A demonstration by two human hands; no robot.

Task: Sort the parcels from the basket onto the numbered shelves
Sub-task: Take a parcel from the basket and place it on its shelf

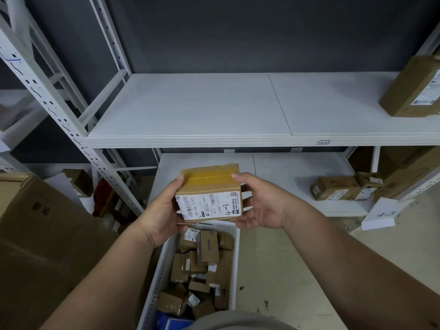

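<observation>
A small cardboard parcel (209,192) with yellow tape on top and a white label marked "4-3" is held up in front of the shelves. My left hand (164,210) grips its left side and my right hand (259,203) grips its right side. Below it stands a white basket (235,263) holding several small brown parcels. The upper shelf (190,110) carries a tag "4-2" (323,142) on its front edge. The lower shelf (285,172) lies behind the parcel, with a paper sign "4-3" (385,214) at its right end.
A large brown box (414,89) sits at the right of the upper shelf. Small boxes (345,188) lie on the lower shelf's right part. A big cardboard carton (40,225) stands at my left. White perforated uprights (59,110) frame the rack on the left.
</observation>
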